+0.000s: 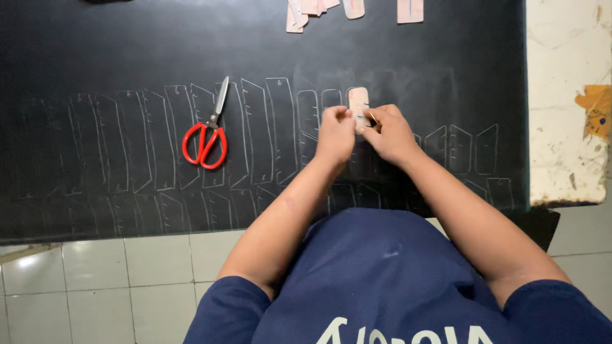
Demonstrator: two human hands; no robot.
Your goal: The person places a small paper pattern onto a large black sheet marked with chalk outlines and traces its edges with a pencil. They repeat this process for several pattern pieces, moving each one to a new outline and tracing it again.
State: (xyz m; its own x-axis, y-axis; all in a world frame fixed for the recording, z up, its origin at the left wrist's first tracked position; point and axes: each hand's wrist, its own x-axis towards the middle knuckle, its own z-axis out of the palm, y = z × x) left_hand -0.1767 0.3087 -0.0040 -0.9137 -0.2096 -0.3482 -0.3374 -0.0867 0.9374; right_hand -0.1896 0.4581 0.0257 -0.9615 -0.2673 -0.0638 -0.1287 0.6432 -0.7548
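1. The left hand (336, 130) presses down on a pale pattern piece (358, 102) lying on the black sheet (127, 51) that covers the surface, fingers curled narrow against the piece's lower left edge.
2. The right hand (389, 130) touches the same piece from the right, fingers pinched on what seems to be a thin marking stick (372, 118); it is too small to tell surely.
3. Chalk outlines (255, 134) of the same shape run in rows across the sheet around the hands.
4. Red-handled scissors (207, 134) lie well apart to the left, blades closed.
5. More pale pieces (350, 9) sit at the far edge.
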